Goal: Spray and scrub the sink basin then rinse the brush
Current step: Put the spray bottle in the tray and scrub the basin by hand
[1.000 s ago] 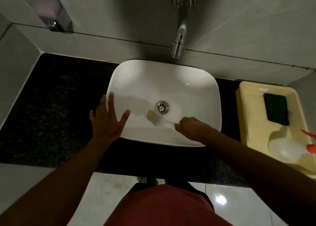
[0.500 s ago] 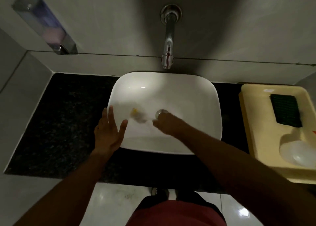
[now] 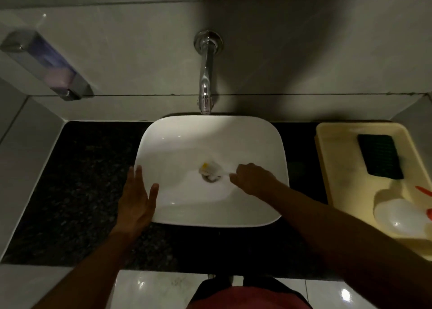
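A white sink basin (image 3: pixel 177 142) sits on a black stone counter (image 3: pixel 84 187). My right hand (image 3: pixel 251 180) is inside the basin, closed on the handle of a small white brush (image 3: pixel 210 168) with a yellow tip. The brush head lies over the drain (image 3: pixel 211 178), hiding most of it. My left hand (image 3: pixel 138 200) rests flat and open on the basin's left front rim, holding nothing. A white spray bottle (image 3: pixel 397 216) with an orange trigger lies in the yellow tray at the right.
A chrome tap (image 3: pixel 205 84) juts from the wall above the basin, with no water running. The yellow tray (image 3: pixel 336 168) also holds a dark green scrub pad (image 3: pixel 379 156). A soap dispenser (image 3: pixel 46 65) hangs on the wall at the left.
The brush has swept from the basin's left side back to the drain, and my right hand has pulled to the right. The left hand stays on the rim. The camera has tilted upward.
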The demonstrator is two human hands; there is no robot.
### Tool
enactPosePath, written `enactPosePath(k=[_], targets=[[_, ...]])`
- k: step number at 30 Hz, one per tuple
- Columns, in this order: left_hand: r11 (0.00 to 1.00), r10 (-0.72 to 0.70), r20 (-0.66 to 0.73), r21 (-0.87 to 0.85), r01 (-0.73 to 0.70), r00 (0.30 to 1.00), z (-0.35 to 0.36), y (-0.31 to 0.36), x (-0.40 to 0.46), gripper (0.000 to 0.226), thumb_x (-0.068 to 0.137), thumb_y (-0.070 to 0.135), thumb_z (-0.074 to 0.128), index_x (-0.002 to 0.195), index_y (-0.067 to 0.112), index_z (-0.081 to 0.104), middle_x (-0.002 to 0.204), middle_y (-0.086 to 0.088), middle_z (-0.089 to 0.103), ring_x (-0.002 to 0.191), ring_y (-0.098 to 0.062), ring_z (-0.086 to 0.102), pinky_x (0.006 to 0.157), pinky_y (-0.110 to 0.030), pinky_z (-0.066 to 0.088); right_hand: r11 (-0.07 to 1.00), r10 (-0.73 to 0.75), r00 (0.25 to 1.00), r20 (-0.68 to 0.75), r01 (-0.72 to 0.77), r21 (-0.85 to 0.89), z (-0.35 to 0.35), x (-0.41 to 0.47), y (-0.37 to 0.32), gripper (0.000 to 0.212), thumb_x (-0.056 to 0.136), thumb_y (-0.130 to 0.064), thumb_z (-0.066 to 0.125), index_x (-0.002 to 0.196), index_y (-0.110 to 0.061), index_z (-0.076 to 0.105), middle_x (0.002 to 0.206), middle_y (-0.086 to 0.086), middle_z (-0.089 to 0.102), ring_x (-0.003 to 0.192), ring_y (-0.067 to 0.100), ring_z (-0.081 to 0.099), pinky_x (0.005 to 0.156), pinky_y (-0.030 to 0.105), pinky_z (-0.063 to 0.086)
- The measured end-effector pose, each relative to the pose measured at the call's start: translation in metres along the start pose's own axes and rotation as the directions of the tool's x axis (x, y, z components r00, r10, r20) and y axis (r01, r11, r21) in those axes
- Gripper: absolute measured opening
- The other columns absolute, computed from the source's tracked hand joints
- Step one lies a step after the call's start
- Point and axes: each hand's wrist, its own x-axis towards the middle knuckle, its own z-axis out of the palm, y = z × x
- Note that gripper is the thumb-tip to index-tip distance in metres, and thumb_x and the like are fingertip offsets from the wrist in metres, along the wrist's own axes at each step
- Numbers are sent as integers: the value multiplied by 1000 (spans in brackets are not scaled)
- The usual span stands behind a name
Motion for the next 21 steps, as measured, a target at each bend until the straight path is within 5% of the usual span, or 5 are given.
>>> enactPosePath(k=[6, 11, 16, 19, 21], targets=[[1000, 24, -18, -2, -24, 1000, 3, -2, 0, 79, 96, 66, 23, 158, 26, -4, 168, -11, 2, 152, -28, 13, 122, -42, 16, 996, -16, 1000, -20, 17, 90, 18, -7, -8, 35, 89, -54, 41, 74, -23, 41, 67, -4, 41, 58, 15, 45, 55, 31, 36], [1000, 19, -38, 0, -19, 999, 2, 0, -2, 84, 91, 71, 22, 158, 26, -1, 167, -12, 6, 151, -30, 17, 121, -48, 22, 971, 27, 992, -122, 3, 237, 9, 5, -24, 35, 94, -48, 40, 78, -17, 45, 68, -2, 44, 73, 28, 56, 62, 33, 41], [1000, 10, -42, -7, -10, 999, 3, -3, 0, 85, 89, 75, 23, 157, 31, -4, 167, -10, 6, 149, -34, 23, 116, -56, 30, 938, -108, 994, 3, 101, 332, 33, 5, -88, 31, 99, -29, 41, 106, -4, 58, 101, 21, 61, 99, 39, 59, 84, 44, 48], [1000, 8, -42, -6, -9, 999, 4, -4, -1, 81, 92, 72, 24, 157, 32, -5, 167, -8, 6, 148, -34, 24, 114, -58, 32, 958, -178, 967, 182, 127, 259, 44, -4, -102, 38, 95, -41, 38, 95, -7, 55, 83, 11, 55, 91, 37, 59, 70, 37, 44], [1000, 13, -45, -11, -13, 999, 3, -4, -1, 82, 92, 71, 24, 157, 30, -4, 168, -8, 7, 149, -33, 23, 115, -58, 31, 961, -247, 943, 224, 210, 179, 43, -19, -83, 43, 96, -45, 38, 92, -5, 56, 92, 20, 59, 91, 38, 60, 69, 35, 41]])
